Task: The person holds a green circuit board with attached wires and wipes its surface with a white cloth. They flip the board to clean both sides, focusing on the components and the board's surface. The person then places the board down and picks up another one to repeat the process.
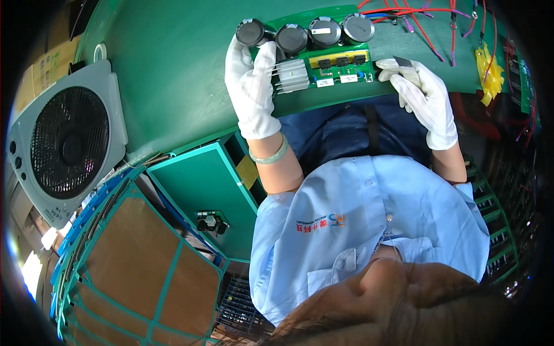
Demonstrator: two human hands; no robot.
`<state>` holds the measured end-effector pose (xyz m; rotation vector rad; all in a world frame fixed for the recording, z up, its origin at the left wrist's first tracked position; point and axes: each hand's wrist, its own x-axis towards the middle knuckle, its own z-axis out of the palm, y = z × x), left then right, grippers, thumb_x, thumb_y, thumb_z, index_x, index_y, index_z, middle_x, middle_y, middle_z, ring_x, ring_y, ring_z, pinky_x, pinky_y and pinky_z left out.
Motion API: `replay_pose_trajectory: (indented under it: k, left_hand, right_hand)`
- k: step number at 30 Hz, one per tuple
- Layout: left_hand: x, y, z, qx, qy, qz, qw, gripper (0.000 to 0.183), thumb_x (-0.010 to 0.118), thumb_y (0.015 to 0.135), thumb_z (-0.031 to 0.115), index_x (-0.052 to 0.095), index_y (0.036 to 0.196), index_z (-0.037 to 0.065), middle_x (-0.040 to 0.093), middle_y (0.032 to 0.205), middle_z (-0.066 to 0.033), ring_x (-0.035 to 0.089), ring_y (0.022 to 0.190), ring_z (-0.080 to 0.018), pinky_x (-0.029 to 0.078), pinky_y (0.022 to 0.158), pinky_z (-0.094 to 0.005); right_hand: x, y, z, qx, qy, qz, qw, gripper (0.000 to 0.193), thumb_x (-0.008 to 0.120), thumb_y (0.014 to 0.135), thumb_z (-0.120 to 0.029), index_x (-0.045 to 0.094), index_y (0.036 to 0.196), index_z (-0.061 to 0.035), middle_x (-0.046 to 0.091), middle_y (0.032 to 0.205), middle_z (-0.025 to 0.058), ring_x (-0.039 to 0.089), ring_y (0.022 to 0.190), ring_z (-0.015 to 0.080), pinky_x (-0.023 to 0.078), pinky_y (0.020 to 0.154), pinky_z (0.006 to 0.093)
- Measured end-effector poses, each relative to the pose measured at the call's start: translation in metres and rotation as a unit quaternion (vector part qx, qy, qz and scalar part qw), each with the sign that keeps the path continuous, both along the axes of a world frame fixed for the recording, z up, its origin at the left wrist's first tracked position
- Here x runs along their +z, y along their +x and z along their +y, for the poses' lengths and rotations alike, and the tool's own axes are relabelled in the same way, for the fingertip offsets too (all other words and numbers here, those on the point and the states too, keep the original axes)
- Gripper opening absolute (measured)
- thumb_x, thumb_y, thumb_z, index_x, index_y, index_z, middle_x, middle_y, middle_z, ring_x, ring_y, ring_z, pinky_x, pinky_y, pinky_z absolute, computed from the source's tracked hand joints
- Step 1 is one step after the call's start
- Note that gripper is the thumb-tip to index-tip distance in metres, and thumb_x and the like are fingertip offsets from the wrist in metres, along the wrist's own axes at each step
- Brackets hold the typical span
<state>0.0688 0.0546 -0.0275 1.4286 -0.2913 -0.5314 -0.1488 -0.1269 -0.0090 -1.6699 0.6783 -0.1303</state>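
A green circuit board (337, 76) lies near the front edge of the green bench. Along its far side stand several large black cylindrical capacitors (325, 32), and a silver finned heat sink (291, 75) sits at its left end. My left hand (251, 86), in a white glove, is closed around that left end, its fingers about the leftmost capacitor (250, 32). To the right of the board, my gloved right hand (419, 92) is closed in a pinch. A small dark grey flat piece (402, 61) shows at its fingers; its kind is unclear.
Red, blue and purple wires (424, 34) spread over the bench's far right, near a yellow bundle (490, 75). A grey box fan (70, 138) stands at the left. Below the bench edge, a green drawer or cabinet (199, 184) carries a small electronic part (211, 222).
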Motion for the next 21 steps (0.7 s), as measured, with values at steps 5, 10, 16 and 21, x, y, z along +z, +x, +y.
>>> replay_pose_trajectory:
  k: [5,10,16,21]
  left_hand:
    - [0.001,0.003,-0.001,-0.006,0.010,0.023,1.000,0.058,0.070,0.086,0.005,0.042,0.134,-0.012,0.057,0.118,-0.0142,0.054,0.108,-0.0179,0.044,0.097,-0.0305]
    - [-0.007,0.016,0.002,-0.048,0.029,-0.023,0.998,0.047,0.070,0.088,0.008,0.050,0.128,-0.005,0.060,0.112,-0.0118,0.060,0.096,-0.0166,0.051,0.083,-0.0277]
    - [-0.011,0.012,-0.001,-0.017,0.065,-0.025,0.997,0.048,0.071,0.087,0.006,0.051,0.129,-0.006,0.060,0.113,-0.0127,0.059,0.101,-0.0181,0.049,0.090,-0.0309]
    - [-0.011,0.007,-0.001,-0.008,0.026,-0.074,0.997,0.054,0.076,0.082,0.012,0.051,0.127,-0.005,0.059,0.114,-0.0096,0.054,0.107,-0.0166,0.044,0.097,-0.0301]
  right_hand:
    - [-0.002,0.001,0.001,-0.004,0.011,-0.009,1.000,0.023,0.062,0.096,-0.018,0.065,0.112,-0.0013,0.069,0.089,-0.0023,0.047,0.057,0.0013,0.039,0.050,0.0173]
    - [-0.002,0.000,0.001,0.010,0.010,0.000,1.000,0.028,0.060,0.096,-0.016,0.063,0.116,0.0037,0.070,0.097,0.0024,0.048,0.056,0.0021,0.040,0.050,0.0174]
    - [0.004,0.003,-0.003,0.027,0.035,0.017,0.999,0.027,0.059,0.096,-0.016,0.064,0.117,0.0008,0.070,0.099,0.0018,0.047,0.057,0.0020,0.038,0.050,0.0167]
    - [0.015,0.015,-0.014,0.080,0.133,-0.080,0.985,0.036,0.057,0.091,-0.008,0.063,0.126,-0.0053,0.069,0.099,-0.0013,0.046,0.059,0.0024,0.038,0.051,0.0159]
